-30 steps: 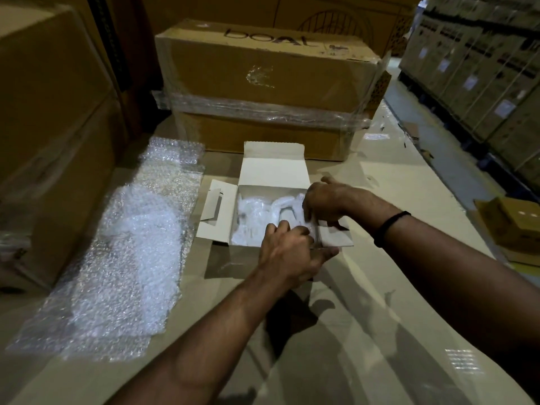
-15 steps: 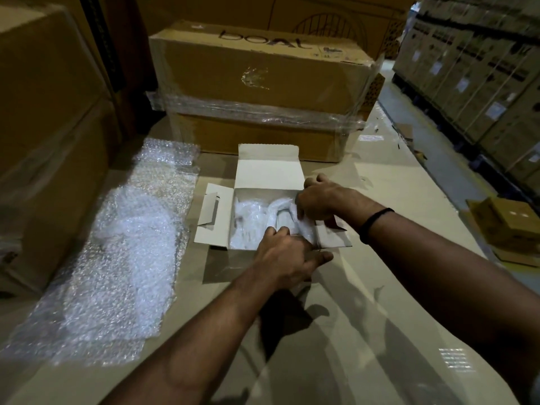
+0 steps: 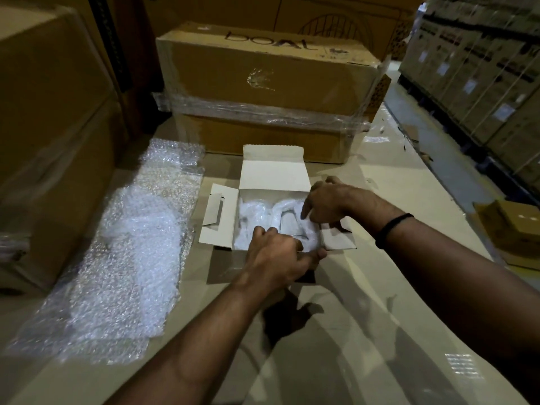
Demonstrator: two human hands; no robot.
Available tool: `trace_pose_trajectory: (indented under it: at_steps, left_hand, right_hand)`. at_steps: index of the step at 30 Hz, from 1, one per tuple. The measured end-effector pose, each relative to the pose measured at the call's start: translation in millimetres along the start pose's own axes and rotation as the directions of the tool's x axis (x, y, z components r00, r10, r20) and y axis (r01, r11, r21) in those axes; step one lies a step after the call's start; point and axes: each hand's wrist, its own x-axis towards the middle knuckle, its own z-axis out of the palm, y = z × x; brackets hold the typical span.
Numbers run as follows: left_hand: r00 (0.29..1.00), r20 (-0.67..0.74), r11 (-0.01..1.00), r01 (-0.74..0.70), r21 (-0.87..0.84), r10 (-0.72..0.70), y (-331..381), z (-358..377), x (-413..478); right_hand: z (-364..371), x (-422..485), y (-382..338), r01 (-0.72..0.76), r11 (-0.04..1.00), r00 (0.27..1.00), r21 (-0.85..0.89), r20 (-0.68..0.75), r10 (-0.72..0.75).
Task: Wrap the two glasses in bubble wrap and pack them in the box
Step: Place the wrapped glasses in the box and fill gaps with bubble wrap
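Note:
A small white box (image 3: 222, 217) stands open on the table, its lid flap (image 3: 274, 173) raised at the back. Two bubble-wrapped glasses lie side by side inside: the left bundle (image 3: 251, 213) and the right bundle (image 3: 287, 219). My left hand (image 3: 277, 258) rests on the box's near edge, fingertips curled onto the wrap between the bundles. My right hand (image 3: 330, 203) reaches in from the right, its fingers pinching the wrap of the right bundle. The glass itself is hidden under the wrap.
Loose sheets of bubble wrap (image 3: 128, 258) cover the table's left side. A large film-wrapped carton (image 3: 263, 83) stands right behind the box, another carton (image 3: 49, 127) at the left. A small brown box (image 3: 514, 226) sits at the right, beyond the table edge.
Both hands stay at the box; the right hand's fingers have shifted slightly on the right bundle's wrap. The view has moved a little.

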Motion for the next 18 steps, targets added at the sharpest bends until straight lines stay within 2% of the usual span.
trace_pose_trajectory:
  at_steps: [2,4,7,10,11,13,15,18]
  left_hand:
    - [0.995,-0.079,0.998,-0.065,-0.021,0.063,-1.7,3.3,-2.1]
    - [0.997,0.003,0.997,-0.081,0.015,0.081,0.1,5.5,-3.9]
    - [0.991,0.131,0.997,-0.021,0.073,0.012,2.7,8.6,1.3]
    - [0.984,0.181,0.997,-0.013,0.08,-0.002,1.1,7.9,3.4]
    - [0.989,0.149,0.997,-0.026,0.073,0.015,-0.1,6.2,1.1]
    - [0.999,0.0,0.999,-0.042,0.026,0.042,-4.4,4.8,-6.9]
    - [0.993,-0.112,0.999,-0.032,0.035,0.035,-13.8,6.8,-13.8]
    - [0.997,-0.063,0.99,-0.024,0.141,0.033,-30.8,9.6,-18.5]
  right_hand:
    - [4.1,7.8,4.7,-0.059,0.996,0.998,0.061,-0.014,0.06]
    - [9.8,15.0,1.0,-0.1,0.992,0.995,0.071,0.016,0.099]
    - [15.8,21.4,-8.3,-0.126,0.991,0.991,-0.033,0.032,0.128]
    - [9.0,19.5,-6.8,-0.132,0.991,0.991,-0.029,-0.001,0.132]
    - [4.6,16.3,-4.1,-0.145,0.989,0.989,0.002,-0.009,0.145]
    - [1.1,11.6,-0.1,-0.136,0.991,0.99,0.018,-0.033,0.136]
    - [6.1,7.6,-0.7,-0.12,0.993,0.993,0.016,0.017,0.12]
    - [17.9,5.0,-7.4,-0.1,0.995,0.994,0.009,0.031,0.1]
